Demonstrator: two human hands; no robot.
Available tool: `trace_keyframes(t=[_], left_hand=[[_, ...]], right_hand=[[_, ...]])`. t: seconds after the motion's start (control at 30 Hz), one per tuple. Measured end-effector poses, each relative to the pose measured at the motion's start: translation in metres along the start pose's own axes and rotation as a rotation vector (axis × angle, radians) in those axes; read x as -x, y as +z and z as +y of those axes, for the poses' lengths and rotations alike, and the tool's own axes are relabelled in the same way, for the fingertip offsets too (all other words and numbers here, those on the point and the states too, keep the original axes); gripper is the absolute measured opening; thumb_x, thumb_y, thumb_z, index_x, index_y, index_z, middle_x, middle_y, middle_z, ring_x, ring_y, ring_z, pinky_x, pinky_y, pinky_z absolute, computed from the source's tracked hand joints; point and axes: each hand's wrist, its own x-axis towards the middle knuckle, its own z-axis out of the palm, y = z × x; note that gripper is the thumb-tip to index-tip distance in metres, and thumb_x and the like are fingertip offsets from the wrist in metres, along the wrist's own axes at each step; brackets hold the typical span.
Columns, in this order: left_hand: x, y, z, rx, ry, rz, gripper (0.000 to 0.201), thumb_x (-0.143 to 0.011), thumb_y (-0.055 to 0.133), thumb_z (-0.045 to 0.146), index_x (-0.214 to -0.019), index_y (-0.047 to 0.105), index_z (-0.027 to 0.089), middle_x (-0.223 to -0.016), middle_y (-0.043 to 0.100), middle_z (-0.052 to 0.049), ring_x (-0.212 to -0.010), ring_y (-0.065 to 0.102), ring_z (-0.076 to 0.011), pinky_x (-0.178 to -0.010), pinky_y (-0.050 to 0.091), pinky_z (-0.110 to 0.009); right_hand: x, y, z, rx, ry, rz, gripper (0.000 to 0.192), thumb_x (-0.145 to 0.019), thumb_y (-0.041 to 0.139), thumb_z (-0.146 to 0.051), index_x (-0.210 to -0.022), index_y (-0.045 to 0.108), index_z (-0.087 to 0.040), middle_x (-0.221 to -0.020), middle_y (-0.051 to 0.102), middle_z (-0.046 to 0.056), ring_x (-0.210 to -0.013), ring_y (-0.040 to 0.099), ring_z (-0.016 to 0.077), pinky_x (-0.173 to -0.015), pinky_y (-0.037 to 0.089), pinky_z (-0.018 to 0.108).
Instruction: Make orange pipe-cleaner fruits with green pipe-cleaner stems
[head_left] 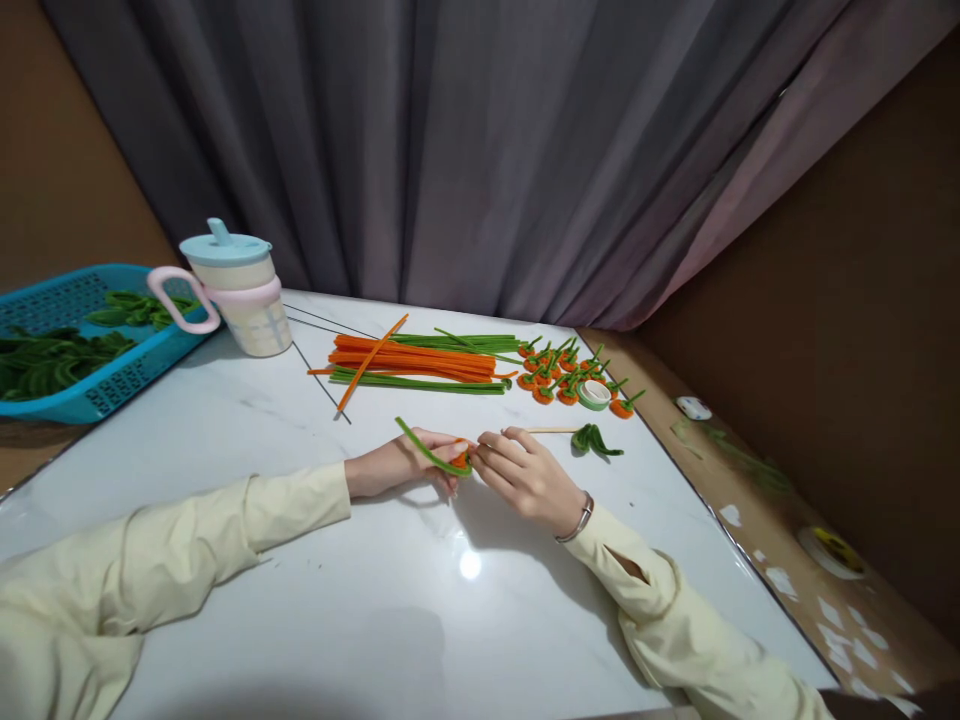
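Note:
Over the middle of the white table, my left hand (416,462) is closed on a small orange pipe-cleaner piece (460,460). A green pipe cleaner (427,452) runs across the same fingers, its free end sticking up to the left. My right hand (529,480) meets it from the right, thumb and fingers pinched at the orange piece's edge; its fingers partly hide the contact. Behind the right hand lie a thin wooden stick (553,430) and a dark green pipe-cleaner leaf bunch (596,440).
Orange pipe cleaners (420,360) and green pipe cleaners (427,382) lie beyond my hands. Several small orange pumpkins (544,393) with green stems surround a tape roll (595,394) at right. A lidded cup (255,315) and blue basket (124,385) of green pieces stand at left.

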Motion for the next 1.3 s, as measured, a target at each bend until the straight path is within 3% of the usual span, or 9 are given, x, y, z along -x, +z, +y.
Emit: trace_keyframes(t=[0.2,0.37,0.6,0.7,0.9,1.03,1.13,1.3], left_hand=[[0.004,0.007,0.009,-0.112,0.017,0.039,0.038,-0.078,0.061,0.049,-0.069,0.059,0.012,-0.066,0.056,0.000,-0.060,0.057,-0.0122,-0.062,0.045,-0.026],[0.003,0.005,0.003,-0.185,0.023,0.064,0.039,-0.078,0.061,0.050,-0.067,0.059,0.012,-0.062,0.058,-0.001,-0.059,0.059,-0.0134,-0.063,0.047,-0.027],[0.001,-0.002,-0.007,-0.187,0.031,0.047,0.038,-0.076,0.064,0.049,-0.070,0.062,0.011,-0.068,0.064,-0.003,-0.065,0.064,-0.0158,-0.070,0.050,-0.029],[0.002,-0.002,-0.007,-0.169,0.031,0.036,0.036,-0.076,0.064,0.046,-0.072,0.064,0.011,-0.071,0.065,-0.004,-0.066,0.065,-0.0165,-0.071,0.051,-0.030],[-0.001,-0.004,-0.013,-0.117,0.036,0.067,0.031,-0.078,0.063,0.040,-0.090,0.066,0.011,-0.068,0.063,-0.001,-0.064,0.064,-0.0140,-0.070,0.051,-0.030],[-0.001,-0.003,-0.015,-0.110,0.047,0.109,0.034,-0.075,0.066,0.044,-0.079,0.066,0.010,-0.065,0.064,-0.003,-0.065,0.064,-0.0147,-0.072,0.052,-0.031],[-0.001,-0.001,-0.015,-0.125,0.059,0.136,0.035,-0.075,0.066,0.046,-0.074,0.066,0.010,-0.067,0.065,-0.004,-0.067,0.063,-0.0146,-0.074,0.052,-0.031],[0.001,0.003,-0.012,-0.165,0.081,0.173,0.032,-0.074,0.066,0.042,-0.078,0.068,0.010,-0.072,0.065,-0.004,-0.065,0.060,-0.0134,-0.072,0.051,-0.030]], right_hand=[[-0.004,0.000,-0.002,-0.037,0.050,-0.038,0.036,-0.096,0.026,-0.008,-0.086,0.060,-0.010,-0.076,0.063,0.009,-0.080,0.055,0.0194,-0.065,0.038,0.033],[-0.005,0.001,-0.008,-0.063,0.102,-0.102,0.037,-0.096,0.025,-0.011,-0.082,0.059,-0.011,-0.066,0.058,0.006,-0.059,0.048,0.0156,-0.056,0.034,0.030],[-0.007,0.004,-0.016,-0.513,0.505,-0.141,0.023,-0.092,0.037,-0.013,-0.081,0.056,-0.016,-0.070,0.059,0.003,-0.058,0.052,0.0116,-0.054,0.040,0.022],[-0.008,0.003,-0.015,-0.630,0.594,-0.159,0.018,-0.089,0.041,-0.010,-0.082,0.057,-0.016,-0.070,0.062,0.002,-0.060,0.056,0.0112,-0.057,0.043,0.020],[-0.005,0.002,-0.017,-0.595,0.555,-0.253,0.019,-0.093,0.036,-0.014,-0.099,0.054,-0.014,-0.090,0.066,0.010,-0.076,0.064,0.0173,-0.067,0.050,0.028],[-0.005,0.004,-0.019,-0.604,0.569,-0.239,0.017,-0.092,0.036,-0.012,-0.099,0.051,-0.015,-0.095,0.067,0.009,-0.080,0.065,0.0173,-0.069,0.051,0.028],[-0.006,0.006,-0.022,-0.541,0.570,-0.260,0.015,-0.092,0.036,-0.011,-0.100,0.048,-0.014,-0.092,0.067,0.009,-0.073,0.065,0.0170,-0.063,0.051,0.027],[-0.013,0.000,-0.026,-0.268,0.504,-0.429,0.009,-0.090,0.040,-0.009,-0.095,0.047,-0.014,-0.080,0.064,0.009,-0.063,0.064,0.0191,-0.050,0.045,0.026]])
